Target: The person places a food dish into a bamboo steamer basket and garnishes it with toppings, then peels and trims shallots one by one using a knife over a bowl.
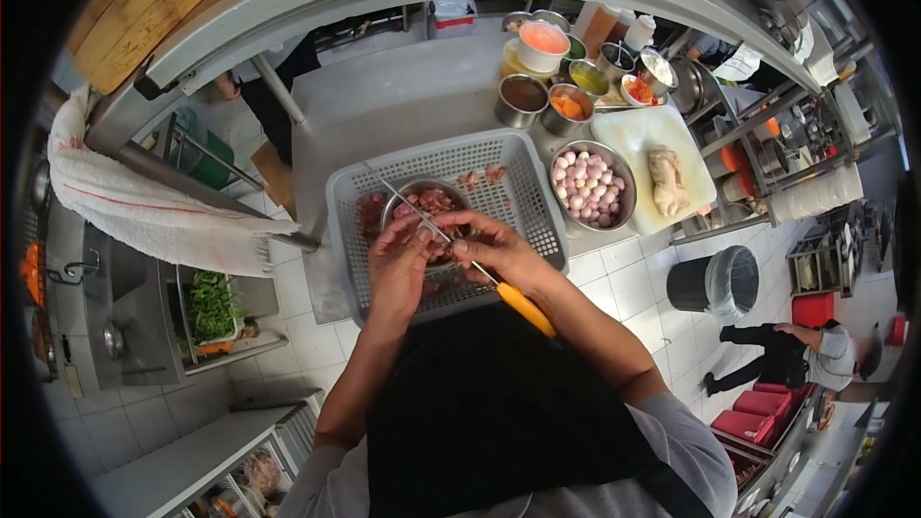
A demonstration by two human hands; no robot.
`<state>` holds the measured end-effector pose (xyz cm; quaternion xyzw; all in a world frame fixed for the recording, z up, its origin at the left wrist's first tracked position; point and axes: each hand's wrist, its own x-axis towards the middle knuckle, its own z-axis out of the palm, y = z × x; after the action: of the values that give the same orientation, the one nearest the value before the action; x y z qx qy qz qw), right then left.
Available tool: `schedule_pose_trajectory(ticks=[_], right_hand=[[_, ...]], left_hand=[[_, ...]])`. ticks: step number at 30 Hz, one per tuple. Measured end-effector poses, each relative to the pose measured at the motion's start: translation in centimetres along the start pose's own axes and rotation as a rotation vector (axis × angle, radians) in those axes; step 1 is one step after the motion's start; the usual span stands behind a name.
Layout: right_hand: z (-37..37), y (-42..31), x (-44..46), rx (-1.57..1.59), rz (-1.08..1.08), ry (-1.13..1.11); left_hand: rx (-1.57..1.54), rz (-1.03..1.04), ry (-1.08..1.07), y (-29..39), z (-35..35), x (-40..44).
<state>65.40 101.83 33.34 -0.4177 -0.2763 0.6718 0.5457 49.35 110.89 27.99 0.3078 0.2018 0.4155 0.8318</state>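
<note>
- Right hand (494,247): grip closed on yellow-handled steel knife (525,309), above grey perforated plastic basket (523,165) at near edge of steel table (365,101).
- Left hand (396,264): grip indeterminate; the adjacent blade, if slipping, could cut it.

Right of the fingers (480,251), we see a white cutting board (625,149) bearing a pale, knobbly root (667,179). Beyond them, to the right, we find a pot of brown sauce (524,96) and an orange-red tub (543,43). Well left of them we have a hanging towel (144,168) and green leaves (213,305); well right, a lined bin (689,283) and another person (830,360).
</note>
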Motion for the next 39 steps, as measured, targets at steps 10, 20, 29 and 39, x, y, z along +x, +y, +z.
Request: schedule_pose_trajectory(ticks=[10,20,29,39], right_hand=[[-1.5,-0.1,0.2,0.121,0.005,0.034],[0.9,-0.3,-0.6,-0.240,-0.127,0.024],[0.2,0.0,-0.4,-0.284,-0.126,0.002],[0.4,-0.7,-0.6,0.003,0.057,-0.019]], left_hand=[[0.012,-0.023,-0.025,0.7,0.7,-0.2],[0.005,0.010,0.072,-0.2,-0.2,0.2],[-0.073,0.073,0.010,0.1,0.2,-0.3],[-0.031,0.079,-0.021,0.3,-0.4,0.0]])
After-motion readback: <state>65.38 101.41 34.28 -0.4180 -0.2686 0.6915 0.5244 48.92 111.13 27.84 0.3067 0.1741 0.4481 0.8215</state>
